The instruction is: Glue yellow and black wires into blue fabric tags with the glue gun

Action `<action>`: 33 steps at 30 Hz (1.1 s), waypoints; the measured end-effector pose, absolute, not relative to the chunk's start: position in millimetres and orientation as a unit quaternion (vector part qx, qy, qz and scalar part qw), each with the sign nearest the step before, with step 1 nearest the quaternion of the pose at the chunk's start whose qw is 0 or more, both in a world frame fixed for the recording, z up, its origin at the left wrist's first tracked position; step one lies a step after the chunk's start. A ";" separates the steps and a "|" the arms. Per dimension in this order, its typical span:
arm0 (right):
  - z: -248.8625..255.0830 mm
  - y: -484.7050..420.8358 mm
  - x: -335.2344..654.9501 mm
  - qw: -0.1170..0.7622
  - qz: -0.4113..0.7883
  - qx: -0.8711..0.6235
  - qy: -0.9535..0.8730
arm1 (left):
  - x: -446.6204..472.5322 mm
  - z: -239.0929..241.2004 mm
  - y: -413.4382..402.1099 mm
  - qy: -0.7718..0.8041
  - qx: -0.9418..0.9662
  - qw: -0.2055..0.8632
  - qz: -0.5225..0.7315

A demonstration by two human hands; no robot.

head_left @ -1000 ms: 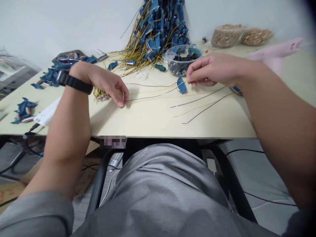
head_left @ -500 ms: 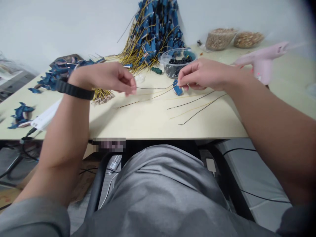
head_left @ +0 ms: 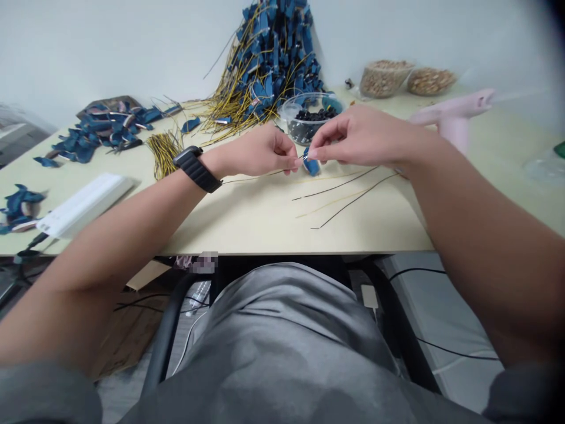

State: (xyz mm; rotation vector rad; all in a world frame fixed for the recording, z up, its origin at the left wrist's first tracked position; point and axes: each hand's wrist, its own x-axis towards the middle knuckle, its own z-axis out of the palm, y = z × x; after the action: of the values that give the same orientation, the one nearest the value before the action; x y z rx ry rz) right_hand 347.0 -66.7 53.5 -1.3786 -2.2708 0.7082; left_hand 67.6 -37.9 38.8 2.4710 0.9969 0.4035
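My left hand (head_left: 273,152) pinches a thin dark wire (head_left: 278,172) right beside the fingertips of my right hand (head_left: 339,141). Between the two hands, a small blue piece (head_left: 312,164) hangs from my right fingers, which are closed on it. The hands nearly touch, and the exact grip at the fingertips is partly hidden. Several black and yellow wires (head_left: 339,188) lie on the table under my right wrist, their ends fanned toward me. Behind my hands stands a clear round tub (head_left: 289,112) of small black parts (head_left: 309,121).
A tall heap of blue pieces (head_left: 276,59) with yellow wires rises at the back. More blue pieces (head_left: 101,126), a yellow wire bundle (head_left: 162,154) and a white box (head_left: 86,206) are at left. At right are a pink glue gun (head_left: 454,115) and tubs of light bits (head_left: 385,78).
My left hand has moved right along the wires, up to my right fingertips. My right hand has stayed nearly in place with the blue piece. The view has shifted slightly.
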 end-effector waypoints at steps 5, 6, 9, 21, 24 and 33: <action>54.5 -67.8 353.0 0.204 0.194 -0.477 -0.833 | 69.3 36.8 -38.4 0.350 0.897 0.233 0.135; 52.9 -69.3 352.4 0.206 0.195 -0.476 -0.832 | 70.3 36.3 -38.3 0.348 0.898 0.234 0.132; 47.5 -75.3 349.5 0.213 0.198 -0.482 -0.826 | 73.3 34.2 -37.3 0.338 0.903 0.235 0.123; 32.2 -74.9 362.7 0.279 0.215 -0.485 -0.801 | 80.6 13.5 -26.6 0.337 0.909 0.134 0.206; 25.7 -68.8 366.2 0.283 0.218 -0.493 -0.794 | 86.6 -0.8 -27.6 0.339 0.914 0.107 0.193; 26.4 -69.1 362.3 0.270 0.219 -0.508 -0.788 | 96.4 -13.5 -28.7 0.380 0.892 0.149 0.194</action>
State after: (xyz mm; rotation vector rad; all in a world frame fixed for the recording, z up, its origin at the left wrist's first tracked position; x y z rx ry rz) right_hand 362.3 -69.1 26.4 -1.3680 -2.1245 0.5893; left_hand 96.4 -28.7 -13.5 2.5638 1.0914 0.5570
